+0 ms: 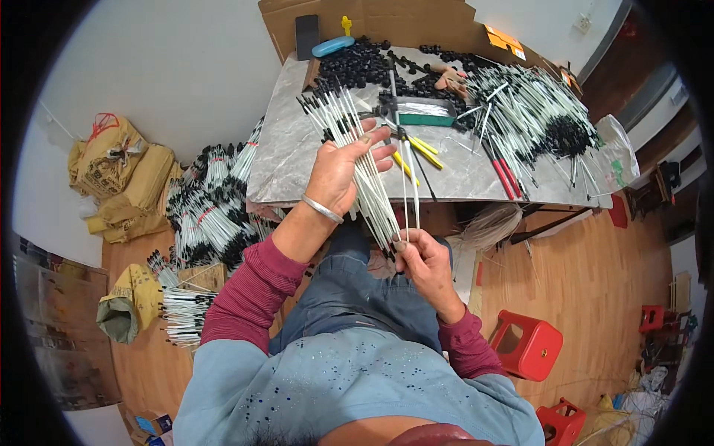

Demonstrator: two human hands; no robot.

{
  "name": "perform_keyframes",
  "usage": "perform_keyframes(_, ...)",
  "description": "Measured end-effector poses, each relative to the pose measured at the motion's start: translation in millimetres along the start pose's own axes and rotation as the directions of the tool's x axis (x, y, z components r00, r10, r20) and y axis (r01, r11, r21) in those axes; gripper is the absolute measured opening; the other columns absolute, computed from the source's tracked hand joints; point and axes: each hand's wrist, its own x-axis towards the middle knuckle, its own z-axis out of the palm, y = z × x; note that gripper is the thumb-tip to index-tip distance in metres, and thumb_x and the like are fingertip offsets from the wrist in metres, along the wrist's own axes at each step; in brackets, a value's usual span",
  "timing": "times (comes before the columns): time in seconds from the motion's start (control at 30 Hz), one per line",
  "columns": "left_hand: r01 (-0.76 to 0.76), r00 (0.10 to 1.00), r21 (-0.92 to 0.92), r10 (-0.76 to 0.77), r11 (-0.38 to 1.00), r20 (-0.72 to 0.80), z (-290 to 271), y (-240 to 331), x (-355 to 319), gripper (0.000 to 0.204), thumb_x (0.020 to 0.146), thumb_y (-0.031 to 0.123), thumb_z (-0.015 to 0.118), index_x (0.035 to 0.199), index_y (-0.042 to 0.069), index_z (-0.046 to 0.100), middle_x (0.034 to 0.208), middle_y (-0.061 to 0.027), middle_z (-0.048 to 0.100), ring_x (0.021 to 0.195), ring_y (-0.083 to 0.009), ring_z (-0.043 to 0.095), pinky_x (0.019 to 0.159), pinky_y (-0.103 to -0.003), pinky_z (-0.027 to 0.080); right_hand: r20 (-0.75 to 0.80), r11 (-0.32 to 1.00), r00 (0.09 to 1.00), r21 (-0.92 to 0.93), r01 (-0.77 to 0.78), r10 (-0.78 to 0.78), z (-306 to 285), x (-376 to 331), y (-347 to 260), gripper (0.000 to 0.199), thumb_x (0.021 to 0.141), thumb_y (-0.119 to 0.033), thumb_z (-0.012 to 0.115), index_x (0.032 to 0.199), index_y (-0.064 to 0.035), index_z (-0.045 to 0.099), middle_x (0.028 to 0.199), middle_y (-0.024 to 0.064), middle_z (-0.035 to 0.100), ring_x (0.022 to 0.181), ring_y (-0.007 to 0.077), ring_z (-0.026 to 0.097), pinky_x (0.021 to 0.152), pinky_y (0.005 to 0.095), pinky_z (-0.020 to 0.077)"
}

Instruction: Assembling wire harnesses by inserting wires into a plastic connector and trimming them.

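Note:
My left hand [332,175] holds a bundle of thin white rods with black tips [370,186], thumb across the front and fingers behind. The bundle leans over my lap, its upper ends fanned out to the left above the table. My right hand [425,266] pinches rods near the bundle's lower end between thumb and fingers. A pair of separate white rods [414,189] rises from that pinch, standing apart from the bundle on its right. Which lower ends the fingertips press is partly hidden. Pliers with yellow handles [425,152] lie on the table just beyond the rods.
On the grey table [286,167] lie black plastic parts [357,67], a green tray [428,119], red-handled pliers [504,175] and a large heap of white rods [520,104]. Tied rod bundles [216,223] and sacks [123,171] crowd the left. A red stool [528,346] stands at right.

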Motion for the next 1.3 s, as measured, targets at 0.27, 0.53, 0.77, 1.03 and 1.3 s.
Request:
perform_keyframes(0.27,-0.047,0.999,0.117,0.047,0.992,0.006,-6,-8,3,0.02,0.101,0.013,0.051,0.113,0.0,0.06,0.097,-0.0106,0.069,0.082,-0.0219,0.069,0.073,-0.037,0.06,0.059,1.0,0.998,0.007,-0.025,0.024,0,-1,-2,0.015,0.098,-0.011,0.058,0.101,0.0021,0.063,0.067,0.0016,0.061,0.058,0.0055,0.054,0.052,0.0218,0.0434)
perform_keyframes(0.53,0.092,0.973,0.05,-0.1,0.995,0.21,-25,16,-27,0.023,0.1,0.017,0.055,0.112,-0.003,0.059,0.093,-0.0118,0.068,0.087,-0.0252,0.07,0.079,-0.039,0.06,0.106,0.967,0.97,-0.15,-0.204,0.221,-36,25,17,0.033,0.1,-0.027,0.055,0.084,0.0003,0.064,0.069,0.0079,0.067,0.055,0.0149,0.062,0.05,0.0283,0.0476)
perform_keyframes(0.77,0.17,0.892,0.167,-0.224,0.971,0.393,-37,37,-70,0.045,0.094,0.014,0.063,0.13,-0.008,0.049,0.104,-0.0202,0.071,0.101,-0.0341,0.069,0.093,-0.045,0.056,-0.031,0.533,0.841,-0.786,0.313,-0.54,-63,130,21,0.032,0.085,-0.031,0.069,0.106,-0.0068,0.069,0.107,0.0137,0.068,0.1,0.0332,0.063,0.086,0.0423,0.0482)
perform_keyframes(1.03,0.354,0.819,0.302,-0.449,0.885,0.356,-38,0,-71,0.049,0.087,0.015,0.07,0.127,-0.008,0.056,0.108,-0.0193,0.071,0.1,-0.0271,0.07,0.093,-0.036,0.055,0.046,0.174,0.898,-0.976,0.135,-0.437,-64,185,67,0.035,0.085,-0.026,0.067,0.117,-0.0121,0.063,0.12,0.0084,0.062,0.111,0.0303,0.056,0.091,0.0479,0.0404)
perform_keyframes(1.3,0.425,0.768,0.366,-0.544,0.828,0.337,-39,-46,-42,0.048,0.087,0.012,0.069,0.127,-0.009,0.055,0.112,-0.0212,0.069,0.103,-0.0274,0.069,0.092,-0.036,0.055,-0.081,0.785,0.938,-0.575,0.231,-0.336,-95,175,4,0.04,0.1,-0.033,0.055,0.129,-0.0068,0.061,0.13,0.0115,0.063,0.121,0.0252,0.058,0.103,0.0402,0.0399)
